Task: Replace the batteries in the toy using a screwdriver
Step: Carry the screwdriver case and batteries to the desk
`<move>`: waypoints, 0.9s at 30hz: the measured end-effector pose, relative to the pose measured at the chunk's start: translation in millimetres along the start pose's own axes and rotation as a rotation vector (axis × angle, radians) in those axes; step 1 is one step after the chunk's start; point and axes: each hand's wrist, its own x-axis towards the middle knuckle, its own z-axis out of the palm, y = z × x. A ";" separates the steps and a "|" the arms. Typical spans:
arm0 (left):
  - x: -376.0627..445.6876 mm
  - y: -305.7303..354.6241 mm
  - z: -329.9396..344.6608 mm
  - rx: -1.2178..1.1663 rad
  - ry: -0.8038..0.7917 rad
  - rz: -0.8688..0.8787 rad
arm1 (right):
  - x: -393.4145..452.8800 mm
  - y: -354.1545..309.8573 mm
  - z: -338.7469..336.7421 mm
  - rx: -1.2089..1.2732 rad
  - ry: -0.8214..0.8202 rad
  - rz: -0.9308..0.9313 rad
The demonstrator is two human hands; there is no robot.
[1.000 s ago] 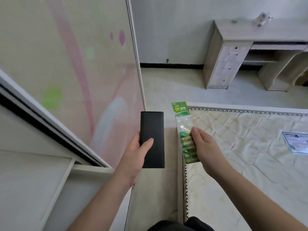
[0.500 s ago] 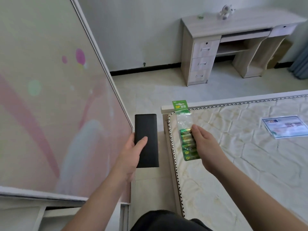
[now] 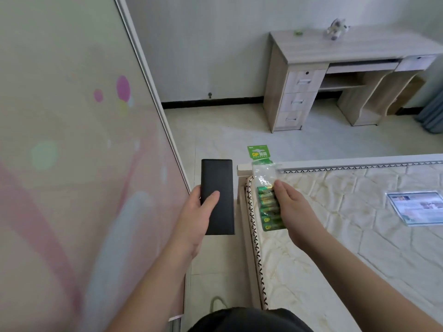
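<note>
My left hand (image 3: 196,219) grips a flat black rectangular case (image 3: 217,195), thumb across its front, held upright over the floor gap beside the bed. My right hand (image 3: 291,212) holds a clear pack of green batteries (image 3: 267,202) with a green header card on top, above the mattress corner. Far off on the desk (image 3: 347,47) sits a small grey and white plush toy (image 3: 335,28), and a small green thing (image 3: 298,32) lies to its left. No screwdriver shows.
A large pastel-printed wardrobe door (image 3: 72,152) fills the left side. A bare quilted mattress (image 3: 347,224) on a wooden frame lies to the right, with a printed sheet (image 3: 417,208) on it. Tiled floor (image 3: 215,130) runs between bed and desk.
The view has swung right and forward, bringing the desk and toy closer into view. Both hands keep the same hold on the case and the battery pack.
</note>
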 end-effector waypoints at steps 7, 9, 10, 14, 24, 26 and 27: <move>43.9 17.6 -25.1 0.002 -0.048 0.048 | 38.8 -20.6 33.3 0.007 -0.024 0.019; 58.9 22.6 -27.3 -0.012 -0.053 0.046 | 52.2 -28.7 37.6 0.000 -0.015 0.008; 67.3 24.8 -27.6 -0.018 -0.049 0.047 | 60.3 -32.5 39.7 -0.002 -0.013 0.002; 99.6 31.6 -28.9 -0.017 -0.007 0.046 | 95.1 -43.4 49.2 -0.006 -0.047 -0.007; 212.5 72.8 -8.2 0.002 0.086 -0.031 | 215.8 -65.1 49.8 -0.047 -0.087 -0.034; 233.4 82.1 0.1 0.015 0.083 -0.048 | 235.8 -69.4 46.3 -0.042 -0.079 -0.027; 243.5 87.3 3.6 0.018 0.081 -0.060 | 244.9 -71.1 45.4 -0.039 -0.079 -0.021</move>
